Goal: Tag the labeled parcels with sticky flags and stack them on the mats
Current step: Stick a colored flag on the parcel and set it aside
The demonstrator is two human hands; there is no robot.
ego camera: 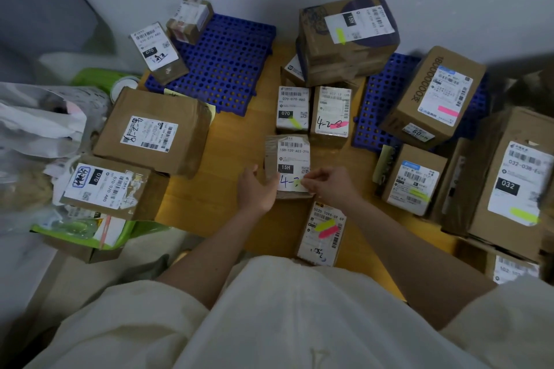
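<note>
A small brown parcel [289, 156] with a white "15H" label lies on the wooden surface in front of me. My left hand [257, 192] holds its lower left side, thumb up against the cardboard. My right hand [328, 186] pinches a small yellow sticky flag [299, 184] against the lower right of that label. Two blue perforated mats lie beyond: the left mat [227, 63] carries two small parcels at its far left, the right mat [377, 105] a big box.
Flagged parcels stand around: two small ones [313, 112] just beyond, one [322, 232] near my right forearm, several boxes [416, 180] at right. Two unflagged boxes [150, 135] sit at left beside a green bin [120, 234] and plastic bags.
</note>
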